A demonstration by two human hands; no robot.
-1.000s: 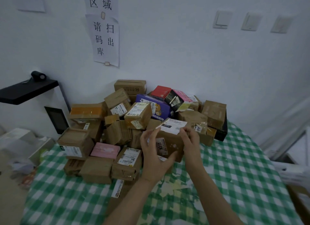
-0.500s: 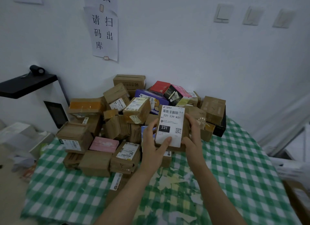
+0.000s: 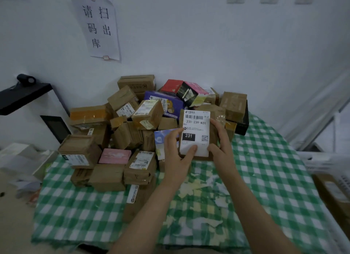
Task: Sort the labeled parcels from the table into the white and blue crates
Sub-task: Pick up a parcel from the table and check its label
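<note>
1. Green-checked cloth (image 3: 265, 178) is covering the work surface under the hands, and a white wall (image 3: 189, 45) is rising behind. A pile (image 3: 128, 125) of boxes is lying beyond the hands and to their left.
2. Both hands are holding one parcel (image 3: 216, 121) just above the cloth, in front of the pile. The left hand (image 3: 175, 159) is gripping its near left edge with the thumb pressing the label's lower corner, and the right hand (image 3: 221, 147) is curling round its right side.
3. The step in hand, as I judge it, is reading the label (image 3: 195, 132) — the parcel is tilting up so the label is facing the camera.
4. The parcel is showing as a brown taped box. Its white label is carrying a barcode, "231-239-K01" and a black block reading "231".
5. The next move is calling for matching that code to a crate and carrying the parcel there. Neither crate is showing plainly — pale shapes (image 3: 322, 159) are lying off to the right of the hands, but I cannot tell what they are.
</note>
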